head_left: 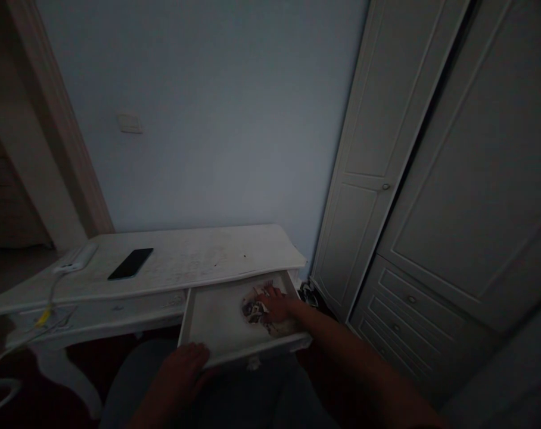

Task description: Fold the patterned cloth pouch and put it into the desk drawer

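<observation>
Cloth [252, 308] perhaps, print illegible, right hand [277, 305] atop

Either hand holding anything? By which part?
Right hand lies over the right side of the crumpled cloth; whether it grips can't be told. Left hand is at the front left corner of the drawer; grip unclear too.

We count two hands: one left hand [185, 363], near and to the left, and one right hand [276, 304], farther off and to the right. There is one desk [217, 241] with one pulled-out drawer [214, 316], holding one patterned bundle [253, 311]. At left we find one dark phone [131, 264] and one wall switch [129, 123]; at right, three wardrobe drawers [425, 307].
</observation>
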The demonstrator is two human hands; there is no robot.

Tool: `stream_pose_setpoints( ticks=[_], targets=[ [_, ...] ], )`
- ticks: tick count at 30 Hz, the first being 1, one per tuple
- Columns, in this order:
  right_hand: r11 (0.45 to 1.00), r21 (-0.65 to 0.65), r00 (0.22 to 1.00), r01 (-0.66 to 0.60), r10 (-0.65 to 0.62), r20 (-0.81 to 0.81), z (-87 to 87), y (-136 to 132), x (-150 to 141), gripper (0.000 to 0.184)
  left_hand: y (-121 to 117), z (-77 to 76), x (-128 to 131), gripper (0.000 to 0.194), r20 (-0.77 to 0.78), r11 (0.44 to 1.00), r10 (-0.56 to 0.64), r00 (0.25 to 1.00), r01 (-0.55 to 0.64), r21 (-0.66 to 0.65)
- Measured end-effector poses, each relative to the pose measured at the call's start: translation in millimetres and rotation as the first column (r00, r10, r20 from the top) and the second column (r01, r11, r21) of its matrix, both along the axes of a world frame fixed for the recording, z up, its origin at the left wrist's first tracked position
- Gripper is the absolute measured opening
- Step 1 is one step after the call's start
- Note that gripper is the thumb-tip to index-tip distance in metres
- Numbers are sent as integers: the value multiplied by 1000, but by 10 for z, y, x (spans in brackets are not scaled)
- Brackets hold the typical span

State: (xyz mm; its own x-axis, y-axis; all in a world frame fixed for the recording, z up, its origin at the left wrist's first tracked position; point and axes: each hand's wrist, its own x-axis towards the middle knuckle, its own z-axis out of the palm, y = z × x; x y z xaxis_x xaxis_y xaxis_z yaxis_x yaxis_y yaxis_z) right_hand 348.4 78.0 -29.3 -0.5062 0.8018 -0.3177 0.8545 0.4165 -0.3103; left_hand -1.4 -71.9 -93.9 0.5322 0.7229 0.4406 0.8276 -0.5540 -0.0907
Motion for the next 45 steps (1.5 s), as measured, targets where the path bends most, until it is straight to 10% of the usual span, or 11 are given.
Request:
stream_pose_setpoints(
  ticks=[27,45],
  targets=[
    [960,-21,957,-278,275,-91,60,-309,-230,94,6,-30,16,19,-2,999,28,1000,-28,-40],
    [912,41,909,-408,410,-70,-172,-272,-904,82,-42,155,123,16,28,986,36,999,-31,-165]
  ],
)
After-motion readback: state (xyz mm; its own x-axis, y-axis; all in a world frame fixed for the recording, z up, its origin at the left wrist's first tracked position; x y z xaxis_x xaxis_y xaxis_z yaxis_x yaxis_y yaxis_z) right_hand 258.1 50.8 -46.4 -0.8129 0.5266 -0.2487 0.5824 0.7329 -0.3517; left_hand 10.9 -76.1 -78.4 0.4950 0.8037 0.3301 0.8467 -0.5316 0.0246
